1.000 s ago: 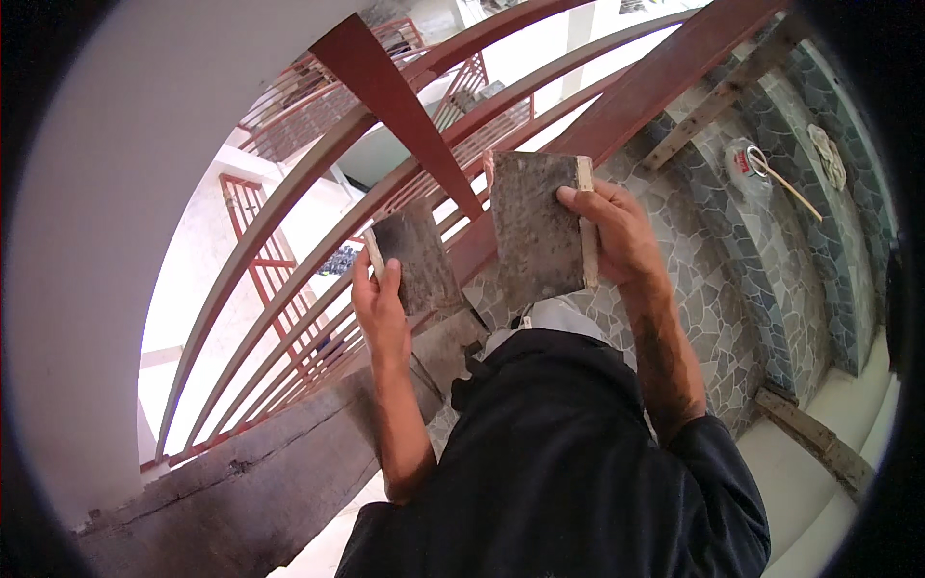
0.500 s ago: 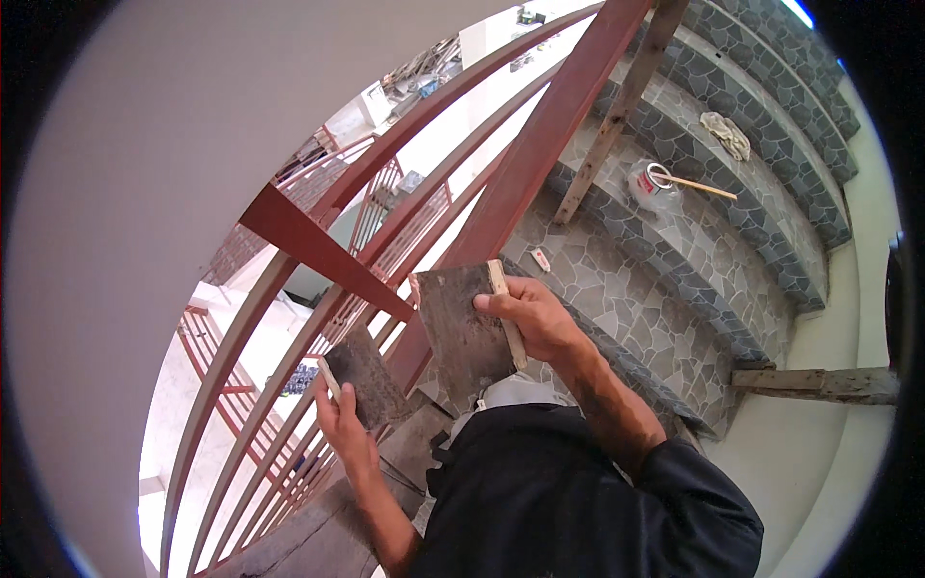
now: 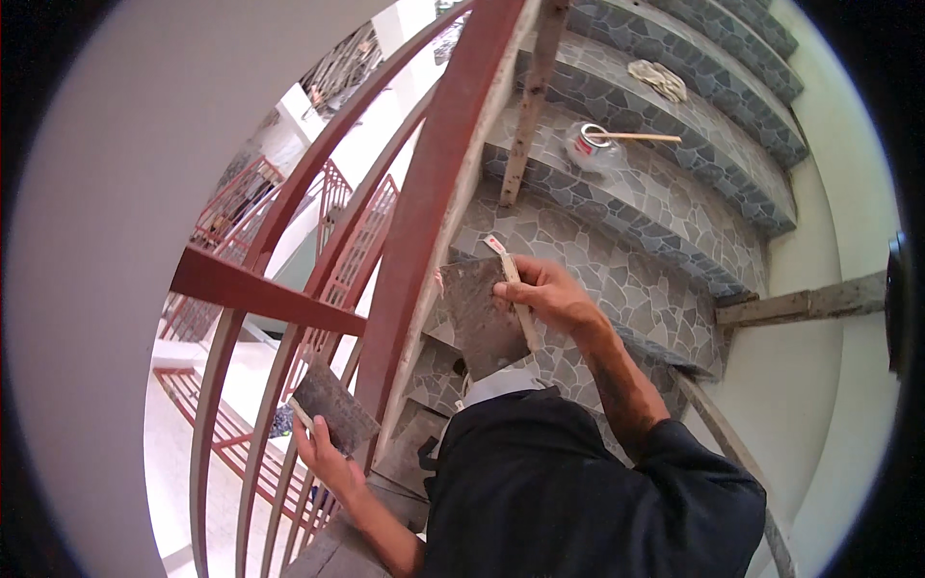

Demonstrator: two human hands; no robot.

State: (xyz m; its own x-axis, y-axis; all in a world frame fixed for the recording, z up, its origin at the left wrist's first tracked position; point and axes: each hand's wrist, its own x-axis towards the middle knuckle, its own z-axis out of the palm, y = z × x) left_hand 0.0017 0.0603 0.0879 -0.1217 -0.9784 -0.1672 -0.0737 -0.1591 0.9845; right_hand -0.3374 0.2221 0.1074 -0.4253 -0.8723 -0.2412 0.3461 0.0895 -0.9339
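My left hand (image 3: 332, 464) grips the pale edge strip of a smaller, dark, squarish putty blade (image 3: 335, 405), held beside the red railing. In my right hand (image 3: 554, 297) is a larger dark putty blade (image 3: 479, 318). Its pale, wood-like strip lies along the side I hold, and my thumb rests on the flat face. The two blades are apart, the right one higher up in view. Dark stains or residue cover both faces. Just past the right blade's top corner, a small red-and-white tube (image 3: 495, 244) shows above the stone-patterned step.
Curved stairs (image 3: 578, 226) with grey stone-pattern tiles rise to the upper right. An opened tin (image 3: 590, 146) with a wooden stick (image 3: 644, 137) stands on one step; a crumpled cloth (image 3: 658, 81) lies higher. Red railing (image 3: 409, 222) runs along the left. A wooden beam (image 3: 819, 301) juts from the right wall.
The whole view has shifted, so the stairs, tin and railing sit further left and the tin higher. Both hands keep their blades; the left one now appears lower and further left.
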